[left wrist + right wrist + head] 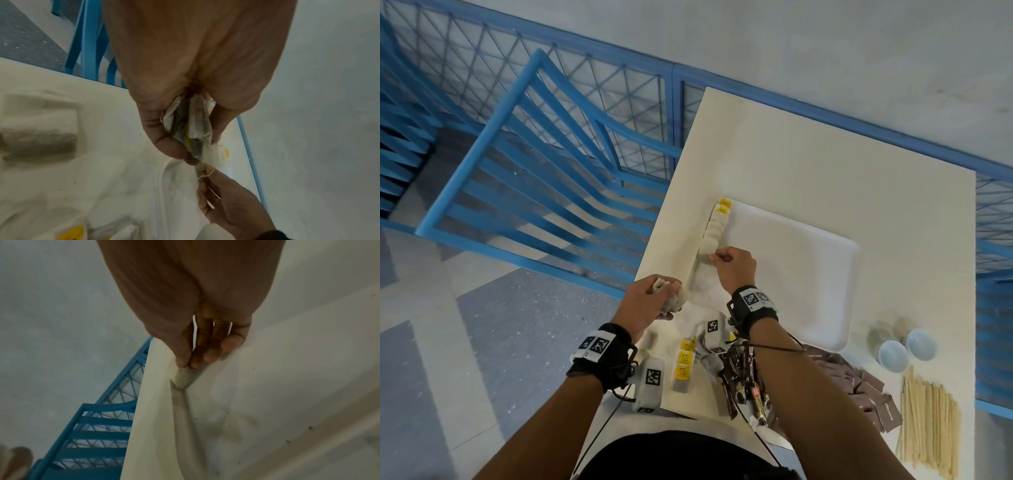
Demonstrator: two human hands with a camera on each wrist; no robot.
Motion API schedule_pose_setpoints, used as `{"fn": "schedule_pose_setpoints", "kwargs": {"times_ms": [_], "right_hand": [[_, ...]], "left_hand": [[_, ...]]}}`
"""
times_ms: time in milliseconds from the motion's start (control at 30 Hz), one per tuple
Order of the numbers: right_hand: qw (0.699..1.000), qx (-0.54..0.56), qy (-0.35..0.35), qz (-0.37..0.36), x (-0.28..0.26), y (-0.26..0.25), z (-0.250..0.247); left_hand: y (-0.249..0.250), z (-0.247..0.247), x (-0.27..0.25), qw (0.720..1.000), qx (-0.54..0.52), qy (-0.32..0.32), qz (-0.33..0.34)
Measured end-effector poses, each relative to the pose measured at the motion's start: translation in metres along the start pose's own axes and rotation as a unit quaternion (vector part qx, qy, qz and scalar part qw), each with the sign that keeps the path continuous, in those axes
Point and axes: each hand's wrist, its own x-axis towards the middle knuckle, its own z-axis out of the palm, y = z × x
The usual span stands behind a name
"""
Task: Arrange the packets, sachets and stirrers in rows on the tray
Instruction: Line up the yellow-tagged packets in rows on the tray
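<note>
Right hand [734, 270]: thumb and forefinger pinching one tea bag [183, 378], set at the left rim of the white tray [825, 274], at the near end of the row of tea bags [715, 230] along that rim. Far end of the row shows two yellow tags.

Left hand [650, 301]: fingers curled round a bunch of tea bags [192, 129], held just off the tray's near-left corner.

On the table [791, 164], near side: three yellow-tagged tea bags [683, 365] in a line, dark stick sachets [743, 380], brown packets [866, 387], wooden stirrers [928, 421] far right, two pale bowls [907, 349] beside them.
</note>
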Motion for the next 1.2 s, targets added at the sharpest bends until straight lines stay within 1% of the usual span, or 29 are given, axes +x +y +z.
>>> {"fn": "schedule_pose_setpoints", "kwargs": {"times_ms": [167, 267, 333, 367, 400, 433, 500, 533, 600, 733, 833, 1000, 1133, 1200], "right_hand": [[0.999, 0.006, 0.026, 0.026, 0.002, -0.001, 0.004], [0.998, 0.03, 0.04, 0.039, -0.002, -0.003, 0.0], [0.997, 0.041, 0.058, 0.035, -0.01, -0.005, -0.005], [0.997, 0.044, 0.055, 0.022, -0.016, -0.005, -0.007], [0.998, 0.046, 0.036, 0.003, -0.023, -0.007, -0.008], [0.999, 0.05, -0.001, -0.021, -0.032, -0.009, -0.01], [0.992, 0.061, -0.093, -0.064, -0.048, -0.011, -0.011], [0.987, 0.064, -0.128, -0.078, -0.055, -0.012, -0.012], [0.98, 0.077, -0.157, -0.098, -0.066, -0.014, -0.016], [0.981, 0.064, -0.127, -0.136, -0.075, -0.017, -0.024], [0.981, 0.074, -0.108, -0.141, -0.074, -0.019, -0.031], [0.977, 0.106, -0.101, -0.157, -0.073, -0.021, -0.044], [0.978, 0.098, -0.093, -0.157, -0.072, -0.021, -0.05], [0.98, 0.094, -0.088, -0.154, -0.072, -0.021, -0.052]], "left_hand": [[0.002, -0.004, 0.003, 1.0, -0.011, -0.001, -0.009], [0.004, -0.004, 0.002, 1.0, -0.025, -0.005, -0.013], [0.004, -0.004, 0.002, 0.999, -0.036, -0.005, -0.011], [0.004, -0.004, 0.001, 0.999, -0.042, -0.006, -0.008], [0.005, -0.003, 0.001, 0.999, -0.051, -0.006, -0.004], [0.006, -0.002, 0.001, 0.998, -0.059, -0.005, 0.0], [0.007, 0.0, 0.001, 0.998, -0.068, -0.004, 0.01], [0.008, 0.002, 0.0, 0.997, -0.069, -0.005, 0.014], [0.01, 0.005, -0.001, 0.997, -0.07, -0.01, 0.019], [0.011, 0.01, -0.004, 0.996, -0.076, -0.027, 0.025], [0.01, 0.013, -0.007, 0.995, -0.088, -0.05, 0.023], [0.012, 0.016, -0.014, 0.992, -0.105, -0.072, 0.001], [0.016, 0.024, -0.016, 0.989, -0.132, -0.071, -0.018], [0.015, 0.026, -0.017, 0.991, -0.118, -0.067, -0.008]]}}
